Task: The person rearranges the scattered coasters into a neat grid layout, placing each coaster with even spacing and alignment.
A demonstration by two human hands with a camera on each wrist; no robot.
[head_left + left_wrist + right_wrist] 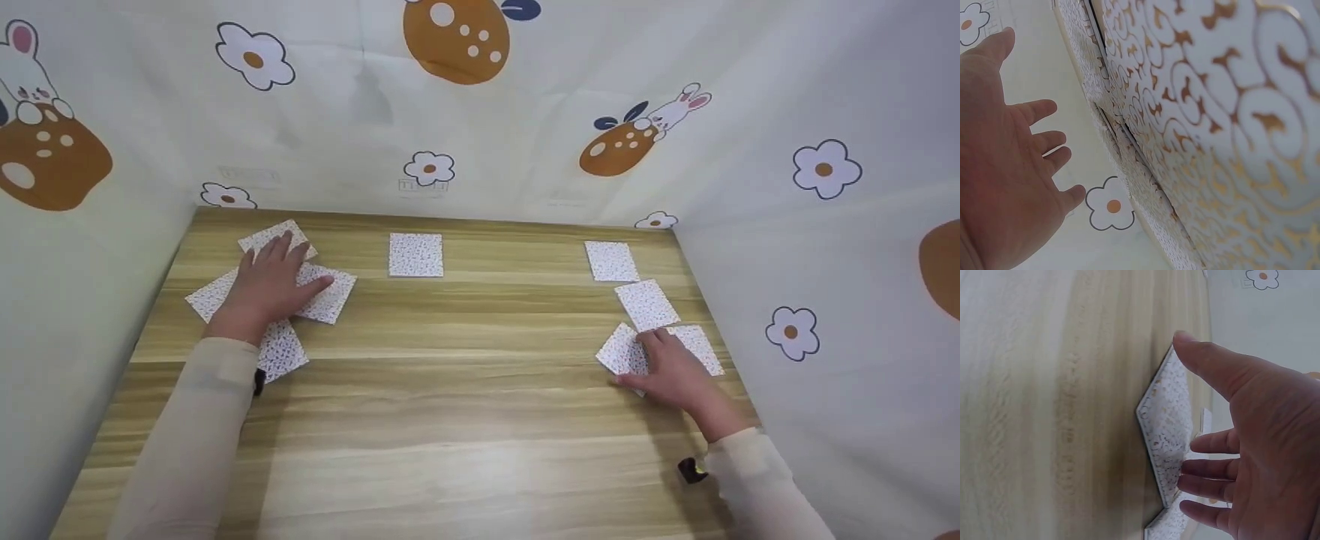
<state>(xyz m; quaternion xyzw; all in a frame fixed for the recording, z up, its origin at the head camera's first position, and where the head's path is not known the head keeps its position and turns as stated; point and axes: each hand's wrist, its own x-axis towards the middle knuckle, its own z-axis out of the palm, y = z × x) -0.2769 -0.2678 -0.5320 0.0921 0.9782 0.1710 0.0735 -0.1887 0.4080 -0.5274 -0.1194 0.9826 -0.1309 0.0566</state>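
Note:
My left hand [266, 281] has its fingers spread over a cluster of square patterned tiles at the table's left. One tile [285, 364] lies below that hand, another tile [330, 296] under its thumb, and a third tile [259, 238] by its fingertips. Gold-patterned tiles [1213, 112] fill much of the left wrist view close up, beside the palm. On the right, my right hand [675, 371] reaches over a tilted tile [622, 352]. Its thumb is by one corner and its fairly straight fingers by the far side in the right wrist view; firm contact cannot be told.
A single tile [416, 255] lies at the back of the wooden table [450, 390]. Near the right hand lie more tiles, one [611, 261] towards the back and one [646, 304] just beyond the fingers. Patterned cloth walls [337, 150] border the table.

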